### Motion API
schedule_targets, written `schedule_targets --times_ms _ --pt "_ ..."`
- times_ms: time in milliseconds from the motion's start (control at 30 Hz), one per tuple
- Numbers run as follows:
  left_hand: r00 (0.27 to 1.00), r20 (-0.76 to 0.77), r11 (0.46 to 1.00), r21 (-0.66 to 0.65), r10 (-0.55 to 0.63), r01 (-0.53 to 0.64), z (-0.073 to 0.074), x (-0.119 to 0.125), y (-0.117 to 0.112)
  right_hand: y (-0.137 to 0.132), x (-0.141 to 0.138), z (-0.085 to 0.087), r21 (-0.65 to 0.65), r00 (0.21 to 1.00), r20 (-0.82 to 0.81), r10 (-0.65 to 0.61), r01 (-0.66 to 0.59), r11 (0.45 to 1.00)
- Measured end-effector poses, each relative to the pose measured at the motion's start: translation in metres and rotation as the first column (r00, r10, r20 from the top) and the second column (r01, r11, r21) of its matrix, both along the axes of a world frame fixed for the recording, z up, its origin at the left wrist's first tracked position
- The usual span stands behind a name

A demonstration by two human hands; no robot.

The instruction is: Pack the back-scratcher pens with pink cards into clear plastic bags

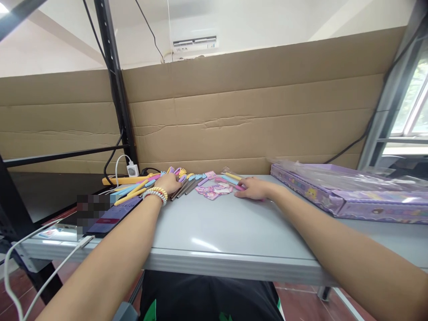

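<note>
Both my arms reach across a grey table (227, 227) toward its far edge. My left hand (169, 183), with bead bracelets on the wrist, rests curled over a bundle of pencils (185, 185) with coloured toppers. My right hand (253, 188) lies with its fingers closed on pink and blue pens (230, 179) next to several small pink stickers or cards (216, 191). More yellow and blue pens (132, 189) lie to the left of my left hand.
A purple gift box under clear plastic wrap (347, 194) fills the right side. A phone (110, 218) with a white cable lies at the left edge. A cardboard wall (254, 116) backs the table; a black rack post (115, 84) and a charger plug (132, 170) stand behind.
</note>
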State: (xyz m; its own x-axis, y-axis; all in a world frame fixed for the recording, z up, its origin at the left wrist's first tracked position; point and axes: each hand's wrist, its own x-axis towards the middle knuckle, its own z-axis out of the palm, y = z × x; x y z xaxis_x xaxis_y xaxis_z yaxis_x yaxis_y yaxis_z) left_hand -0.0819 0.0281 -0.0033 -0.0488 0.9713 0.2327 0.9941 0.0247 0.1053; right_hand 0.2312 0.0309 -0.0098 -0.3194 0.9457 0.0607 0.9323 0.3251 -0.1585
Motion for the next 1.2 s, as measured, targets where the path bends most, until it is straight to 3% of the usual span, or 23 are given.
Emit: schedule_targets --times_ms 167,500,833,933,1067,1200 --pt "0.993 -0.104 0.998 -0.026 0.049 -0.052 0.003 0.006 -0.004 0.0 0.0 0.0 0.011 1.0 0.027 -0.004 0.004 1.0" --pt "0.972 -0.231 0.999 -0.018 -0.037 0.034 0.003 0.018 -0.008 -0.001 -0.002 0.001 0.018 0.998 0.053 0.023 -0.024 1.0" --pt "0.972 -0.228 0.999 -0.002 -0.047 0.048 -0.001 0.018 -0.003 -0.014 -0.008 0.008 0.018 0.998 0.055 0.003 -0.004 1.0" --pt "0.975 -0.221 0.995 0.095 -0.022 0.044 0.0 0.02 -0.003 -0.013 -0.008 0.007 0.02 0.998 0.065 0.012 -0.013 1.0" --pt "0.986 -0.166 0.948 0.307 -0.03 0.08 0.003 0.024 -0.006 -0.007 -0.008 0.004 0.141 0.999 0.004 0.037 -0.037 0.989" --pt "0.936 -0.239 0.894 0.309 -0.258 0.326 0.004 0.034 -0.011 -0.005 -0.01 0.004 0.356 0.968 -0.197 0.156 -0.078 0.931"
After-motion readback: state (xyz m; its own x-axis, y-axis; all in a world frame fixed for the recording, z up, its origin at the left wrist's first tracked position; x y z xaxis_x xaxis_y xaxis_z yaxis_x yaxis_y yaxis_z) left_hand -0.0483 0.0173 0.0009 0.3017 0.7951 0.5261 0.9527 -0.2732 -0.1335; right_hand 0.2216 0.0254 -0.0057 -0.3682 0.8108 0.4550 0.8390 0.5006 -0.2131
